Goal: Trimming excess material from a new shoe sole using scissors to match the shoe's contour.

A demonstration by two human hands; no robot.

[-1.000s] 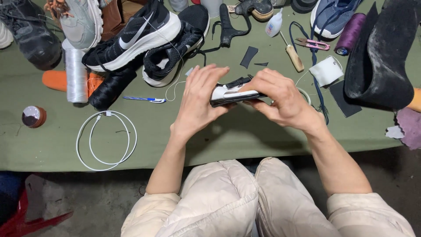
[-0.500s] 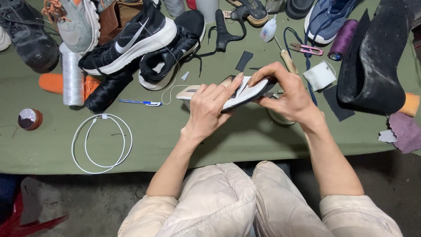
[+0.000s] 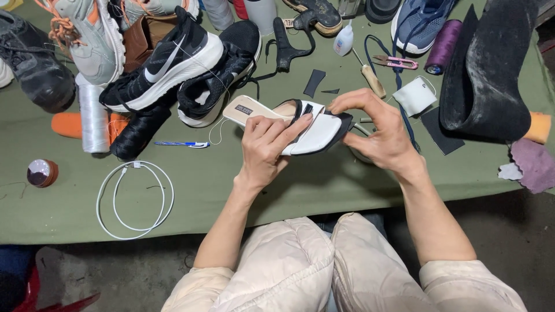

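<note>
Both my hands hold a white sandal (image 3: 312, 130) with black trim and a beige insole above a green-covered table (image 3: 231, 190). My left hand (image 3: 267, 147) cups it from below, fingers lying across the white strap. My right hand (image 3: 378, 133) grips the strap end on the right, thumb and forefinger pinched at its black edge. The insole end points left toward a black and white sneaker (image 3: 167, 63). A thin white thread hangs from the sandal near the sneakers.
Shoes crowd the table's back left. A white thread spool (image 3: 92, 118), a blue pen (image 3: 182, 144), a coiled white cable (image 3: 136, 199) and a small round tin (image 3: 42, 173) lie on the left. A purple spool (image 3: 443, 46), snips (image 3: 396, 62), an awl (image 3: 373, 80) and a tall black sole (image 3: 488, 75) sit on the right.
The sandal has been turned over: its black sole edge faced up before, and now the beige insole and white strap show. My left hand has shifted underneath it.
</note>
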